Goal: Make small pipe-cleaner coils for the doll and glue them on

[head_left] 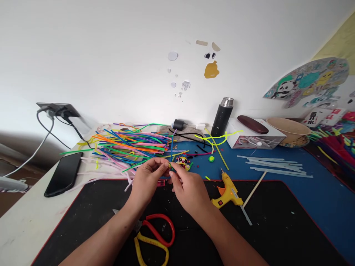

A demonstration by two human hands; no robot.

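The head-worn camera looks forward and down, close above the left hand [146, 181] and right hand [190, 190], toward the wall [111, 55].

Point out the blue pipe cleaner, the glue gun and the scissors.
blue pipe cleaner [172, 149], head view, on its upright stem.
glue gun [227, 192], head view, on its yellow body.
scissors [158, 216], head view, on the red handle.

Fuzzy pipe cleaner [172, 150], matt black mat [277, 221]
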